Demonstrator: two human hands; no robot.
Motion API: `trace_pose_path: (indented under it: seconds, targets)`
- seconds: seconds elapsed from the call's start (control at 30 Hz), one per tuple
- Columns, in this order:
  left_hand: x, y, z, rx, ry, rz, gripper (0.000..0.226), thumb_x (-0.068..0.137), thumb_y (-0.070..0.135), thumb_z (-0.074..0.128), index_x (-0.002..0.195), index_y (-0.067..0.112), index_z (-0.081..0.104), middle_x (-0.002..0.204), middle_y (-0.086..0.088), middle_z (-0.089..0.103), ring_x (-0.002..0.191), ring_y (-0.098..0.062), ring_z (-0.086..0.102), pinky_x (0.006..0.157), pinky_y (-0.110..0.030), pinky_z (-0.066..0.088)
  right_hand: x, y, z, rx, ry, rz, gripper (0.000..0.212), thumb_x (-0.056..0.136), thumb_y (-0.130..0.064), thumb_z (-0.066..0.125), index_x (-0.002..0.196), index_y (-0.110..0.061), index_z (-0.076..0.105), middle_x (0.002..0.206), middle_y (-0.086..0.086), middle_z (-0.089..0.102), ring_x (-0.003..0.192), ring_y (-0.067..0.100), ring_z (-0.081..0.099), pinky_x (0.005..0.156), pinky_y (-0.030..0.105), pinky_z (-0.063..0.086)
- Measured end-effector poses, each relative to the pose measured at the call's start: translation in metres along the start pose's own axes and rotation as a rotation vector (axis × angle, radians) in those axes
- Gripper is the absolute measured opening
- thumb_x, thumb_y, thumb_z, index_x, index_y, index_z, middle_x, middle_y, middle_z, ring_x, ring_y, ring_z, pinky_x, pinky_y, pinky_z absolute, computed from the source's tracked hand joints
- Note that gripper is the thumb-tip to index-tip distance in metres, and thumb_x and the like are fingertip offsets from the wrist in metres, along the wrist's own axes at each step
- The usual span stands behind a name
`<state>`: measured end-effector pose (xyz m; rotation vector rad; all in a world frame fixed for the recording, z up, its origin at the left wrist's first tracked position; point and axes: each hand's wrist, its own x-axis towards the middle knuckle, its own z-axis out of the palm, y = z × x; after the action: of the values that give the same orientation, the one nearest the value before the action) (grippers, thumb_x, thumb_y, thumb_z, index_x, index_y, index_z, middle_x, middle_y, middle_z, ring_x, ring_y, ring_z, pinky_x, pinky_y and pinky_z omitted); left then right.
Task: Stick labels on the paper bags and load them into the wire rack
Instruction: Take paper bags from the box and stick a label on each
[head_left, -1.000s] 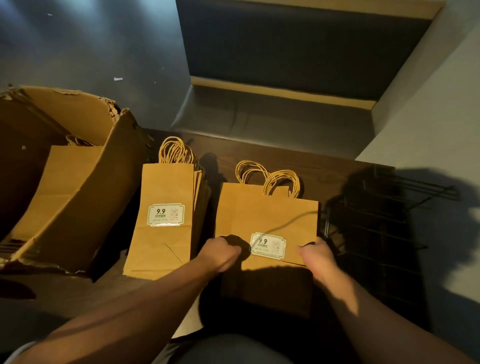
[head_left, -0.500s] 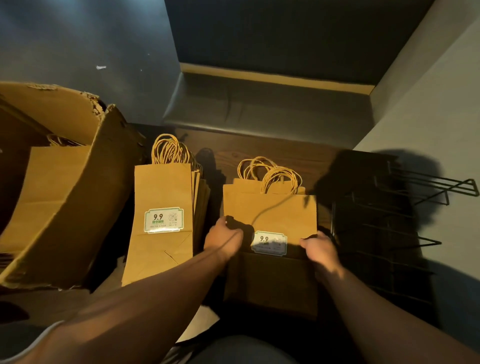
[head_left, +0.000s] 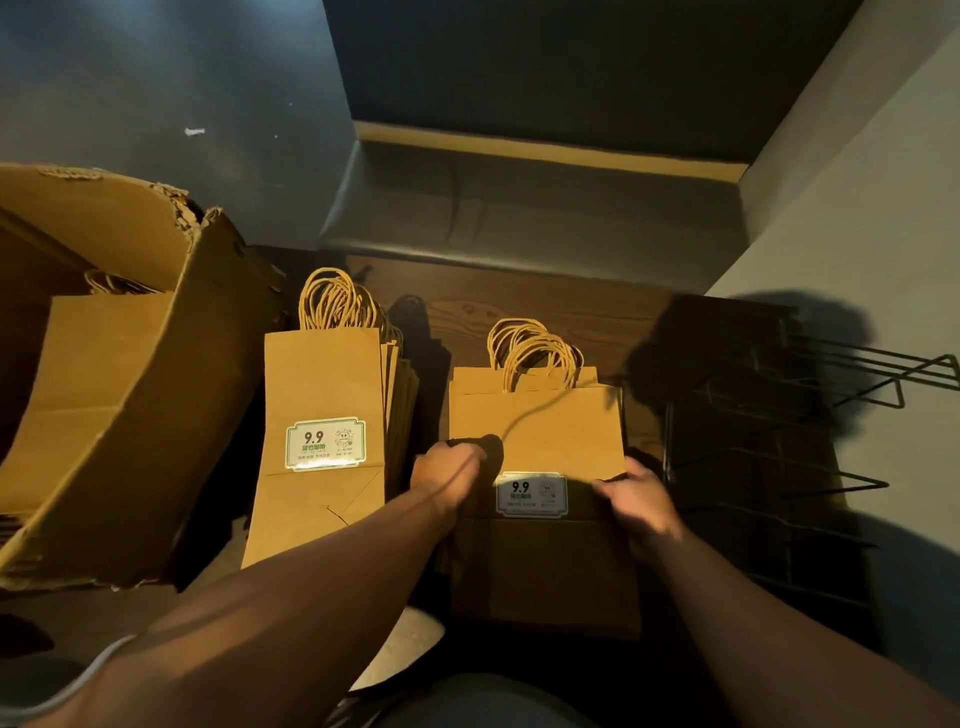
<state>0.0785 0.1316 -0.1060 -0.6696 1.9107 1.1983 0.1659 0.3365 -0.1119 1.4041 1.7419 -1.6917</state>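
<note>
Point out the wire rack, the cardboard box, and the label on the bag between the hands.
wire rack (head_left: 769, 467), head view, on a dark wire of its frame.
cardboard box (head_left: 130, 441), head view, on its outer side wall.
label (head_left: 530, 493), head view, on its printed middle.

Dim, warm light falls from the upper left, leaving the near foreground almost black. Hard shadows cross the worktop (head_left: 545, 306) and the right-hand wall; wide-angle edges bend, and the hands look slightly smeared.

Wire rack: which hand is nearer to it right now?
Right. The right hand holds the right edge of the labelled bag, just beside the wire rack. The left hand grips the bag's left edge, a full bag width farther away.
</note>
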Motion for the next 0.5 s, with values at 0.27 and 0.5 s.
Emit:
trace_pose_path:
  seconds: [0.27, 0.5]
  targets:
    - [-0.003, 0.009, -0.001, -0.297, -0.022, -0.067, 0.053, 0.092, 0.045, 0.056, 0.136, 0.016, 0.050, 0.119, -0.007, 0.064, 0.107, -0.027, 0.062, 0.097, -0.046, 0.050, -0.010, -0.001, -0.008, 0.031, -0.079, -0.200, 0.036, 0.090, 0.009, 0.059, 0.104, -0.025, 0.062, 0.110, 0.008, 0.069, 0.100, 0.022, 0.064, 0.087, 0.039, 0.052]
    - [-0.023, 0.039, -0.008, -0.559, -0.040, 0.162, 0.046, 0.105, 0.047, 0.037, 0.096, 0.017, 0.070, 0.094, -0.003, 0.075, 0.099, -0.023, 0.068, 0.093, -0.036, 0.048, -0.037, -0.017, -0.024, -0.094, -0.001, -0.640, 0.049, 0.088, 0.011, 0.061, 0.110, -0.032, 0.061, 0.103, -0.018, 0.070, 0.099, 0.003, 0.065, 0.091, 0.019, 0.046]
